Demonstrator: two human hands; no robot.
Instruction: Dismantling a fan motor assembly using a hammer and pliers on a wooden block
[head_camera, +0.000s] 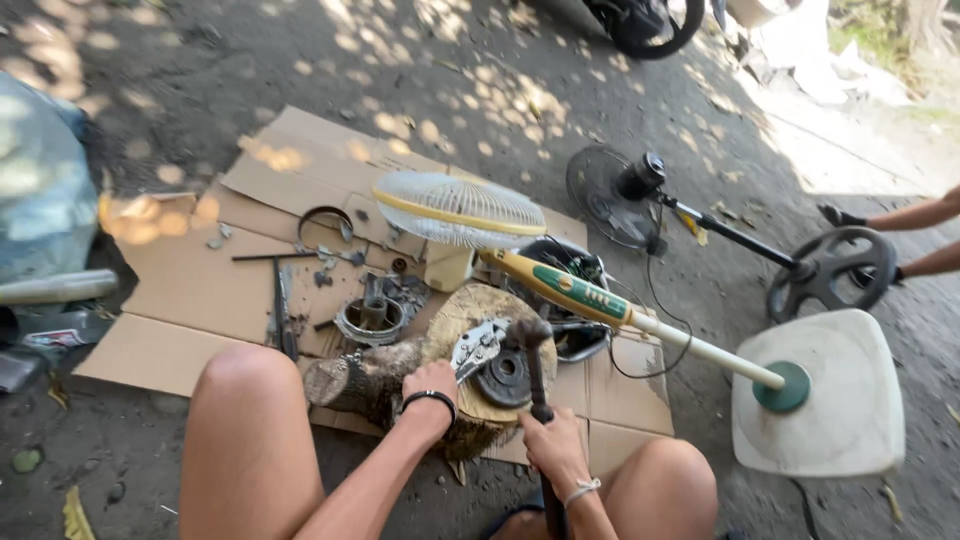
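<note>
Left hand pinches grey pliers at the dark round metal part on the wood stump's top, near its front edge. Right hand, grip pressed together around the hammer. Risk: a glancing blow may strike the left fingers or kick the part off the edge.

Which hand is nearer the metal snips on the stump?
Left. The left hand grips the metal snips; the right hand holds the hammer, farther back.

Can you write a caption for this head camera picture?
Left hand steadies a round metal part on a log stump; right hand grips a hammer.
</note>
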